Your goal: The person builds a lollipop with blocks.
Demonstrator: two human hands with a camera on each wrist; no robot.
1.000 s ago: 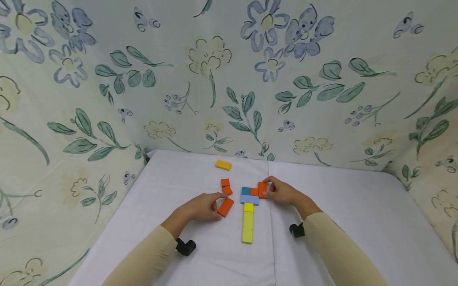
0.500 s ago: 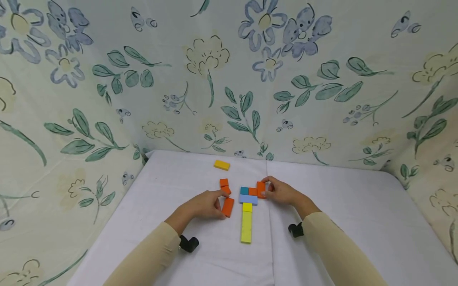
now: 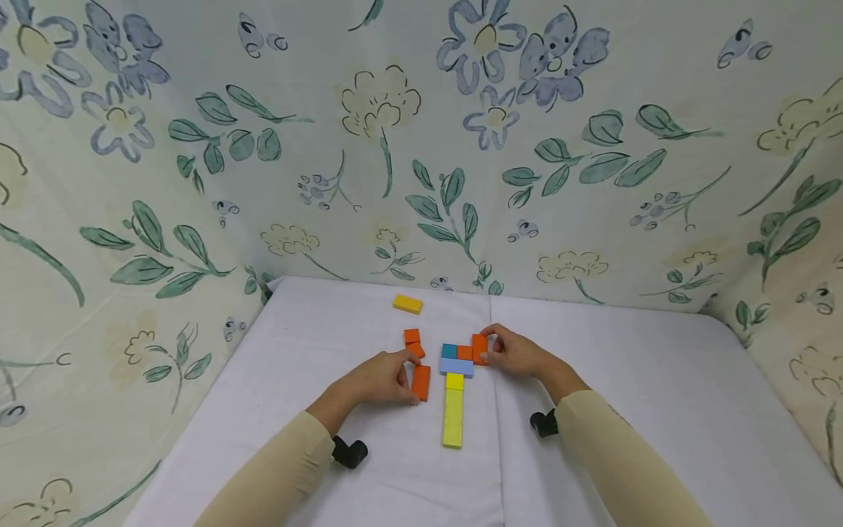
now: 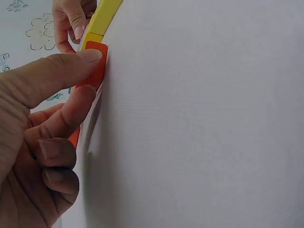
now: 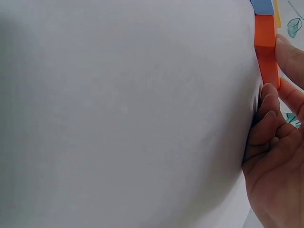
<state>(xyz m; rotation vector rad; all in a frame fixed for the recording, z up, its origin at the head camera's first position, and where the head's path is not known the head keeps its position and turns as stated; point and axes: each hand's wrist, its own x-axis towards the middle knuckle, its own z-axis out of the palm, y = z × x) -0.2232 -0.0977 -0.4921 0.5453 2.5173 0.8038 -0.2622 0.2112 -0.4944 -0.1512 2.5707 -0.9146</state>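
My left hand point(image 3: 378, 379) pinches a long orange block point(image 3: 421, 383) between thumb and fingers, its other fingers curled. In the left wrist view the thumb lies over that block's near end. My right hand point(image 3: 522, 354) grips another orange block point(image 3: 480, 350), upright at the right end of a short row. That row also has a teal block point(image 3: 449, 351) and a small orange block point(image 3: 464, 353). Under it lies a light blue block point(image 3: 456, 367). Below that, a small yellow block point(image 3: 455, 381) and a long yellow-green strip point(image 3: 453, 420) form a column.
Two small orange blocks point(image 3: 413, 337) lie touching, just beyond my left hand. Farther back is a yellow block point(image 3: 408, 304). A white cloth point(image 3: 593, 454) covers the table, and a floral curtain point(image 3: 369, 146) hangs behind it.
My left hand has shifted slightly right with its orange block, which has turned from a slant to nearly upright. The right hand stays at its block.
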